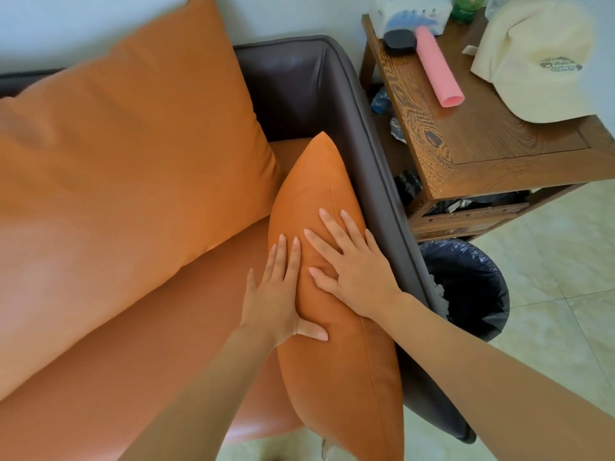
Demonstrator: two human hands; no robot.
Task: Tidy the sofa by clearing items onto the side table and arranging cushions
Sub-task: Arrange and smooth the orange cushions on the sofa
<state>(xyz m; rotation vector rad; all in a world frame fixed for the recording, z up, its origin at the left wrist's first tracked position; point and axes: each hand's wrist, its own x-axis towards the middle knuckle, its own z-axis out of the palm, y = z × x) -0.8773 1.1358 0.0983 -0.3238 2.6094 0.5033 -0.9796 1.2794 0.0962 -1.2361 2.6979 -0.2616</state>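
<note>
My left hand (278, 294) and right hand (349, 261) lie flat, fingers straight, pressing the small orange cushion (336, 277) standing against the sofa's right armrest (376, 161). It looks soft, light, slippery-skinned; I'd grip its edges.

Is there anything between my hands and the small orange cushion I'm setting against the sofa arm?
Nothing visible. The left hand and right hand both lie flat on the small orange cushion, fingers straight, and it already stands on edge against the dark sofa arm.
</note>
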